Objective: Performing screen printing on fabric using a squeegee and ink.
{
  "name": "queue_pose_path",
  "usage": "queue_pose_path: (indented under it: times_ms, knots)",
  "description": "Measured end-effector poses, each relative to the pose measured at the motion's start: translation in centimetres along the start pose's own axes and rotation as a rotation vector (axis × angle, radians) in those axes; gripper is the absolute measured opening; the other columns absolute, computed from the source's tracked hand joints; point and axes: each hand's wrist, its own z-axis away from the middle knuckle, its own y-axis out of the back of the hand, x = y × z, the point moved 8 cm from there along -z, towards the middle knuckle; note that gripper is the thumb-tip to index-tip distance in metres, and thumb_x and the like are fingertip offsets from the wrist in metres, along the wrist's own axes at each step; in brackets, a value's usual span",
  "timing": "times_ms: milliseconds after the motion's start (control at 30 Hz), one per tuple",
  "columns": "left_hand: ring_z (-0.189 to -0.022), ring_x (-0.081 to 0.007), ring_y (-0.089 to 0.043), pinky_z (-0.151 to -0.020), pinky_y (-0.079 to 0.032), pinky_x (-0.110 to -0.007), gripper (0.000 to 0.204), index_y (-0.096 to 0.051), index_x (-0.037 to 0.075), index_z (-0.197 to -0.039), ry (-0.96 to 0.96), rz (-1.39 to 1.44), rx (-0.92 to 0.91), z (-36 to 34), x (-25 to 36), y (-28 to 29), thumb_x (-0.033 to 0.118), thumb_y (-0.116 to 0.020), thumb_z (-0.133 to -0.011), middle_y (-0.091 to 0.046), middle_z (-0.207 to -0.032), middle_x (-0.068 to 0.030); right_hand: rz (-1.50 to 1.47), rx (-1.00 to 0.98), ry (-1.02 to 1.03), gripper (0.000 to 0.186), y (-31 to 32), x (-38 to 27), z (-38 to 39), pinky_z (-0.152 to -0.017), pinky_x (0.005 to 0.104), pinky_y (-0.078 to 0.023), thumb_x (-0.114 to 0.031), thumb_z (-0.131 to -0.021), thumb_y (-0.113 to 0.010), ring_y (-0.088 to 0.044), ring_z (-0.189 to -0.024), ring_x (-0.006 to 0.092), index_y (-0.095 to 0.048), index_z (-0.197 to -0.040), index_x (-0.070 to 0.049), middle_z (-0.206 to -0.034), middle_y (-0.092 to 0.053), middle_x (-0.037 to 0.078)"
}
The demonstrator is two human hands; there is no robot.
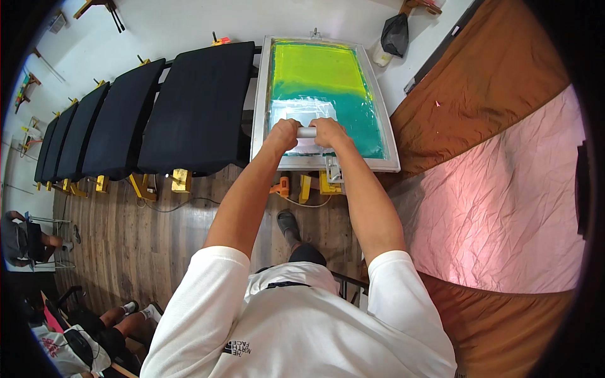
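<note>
Both arms reach forward over a screen-printing frame (pixel 260 104) with a pale rim and a mesh that is yellow-green at the far end and teal nearer me. My left hand (pixel 285 133) and my right hand (pixel 329 131) are closed round the two ends of a squeegee (pixel 307 132), which lies crosswise near the frame's front part. White ink (pixel 305 104) is smeared on the mesh just beyond the squeegee. The squeegee's lower edge is hidden by my hands. A metal clamp (pixel 333 169) sits at the frame's near edge, beside my right forearm.
Several boards covered in black fabric (pixel 198 104) stretch away to the left. Under the frame sits an orange heat gun (pixel 281 187) with a cable. Brown cloth (pixel 485 69) and a pink crinkled sheet (pixel 498 201) lie to the right. Other people (pixel 82 340) are at the lower left.
</note>
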Motion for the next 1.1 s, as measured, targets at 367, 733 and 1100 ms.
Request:
queue_pose_path:
  times_ms: [367, 733, 1100]
  knots:
    - [-0.088, -0.0329, -0.071, -0.081, -0.057, -0.039, 0.038, -0.073, 0.014, -0.11, 0.043, -0.068, -0.067, 3.0, 1.2, -0.6, 0.003, -0.066, -0.074, -0.072, -0.1, -0.0152, 0.01, 0.007, 0.004, 0.052, -1.2, -0.4, 3.4, -0.09, 0.0454, -0.052, -0.004, -0.072, -0.064, -0.065, -0.108, 0.0315, -0.067, -0.121, -0.021, -0.114, -0.069, 0.012]
    - [-0.091, -0.0352, -0.068, -0.08, -0.056, -0.042, 0.039, -0.069, 0.012, -0.111, -0.01, 0.154, 0.055, 5.1, 1.8, -1.0, 0.004, -0.071, -0.073, -0.07, -0.103, -0.015, -0.061, 0.101, 0.051, 0.045, -2.9, 0.6, 4.3, -0.09, 0.0456, -0.05, -0.005, -0.073, -0.069, -0.062, -0.111, 0.0328, -0.067, -0.116, -0.018, -0.117, -0.065, 0.011]
    - [-0.124, -0.0391, -0.052, -0.1, -0.045, -0.049, 0.073, -0.048, 0.001, -0.136, -0.036, 0.284, 0.148, 9.7, 3.2, -1.4, 0.01, -0.077, -0.07, -0.051, -0.138, -0.0196, -0.12, 0.215, 0.258, 0.061, -4.0, -0.5, 8.6, -0.1, 0.0547, -0.04, 0.002, -0.075, -0.063, -0.047, -0.131, 0.0316, -0.052, -0.134, -0.009, -0.139, -0.05, 0.012]
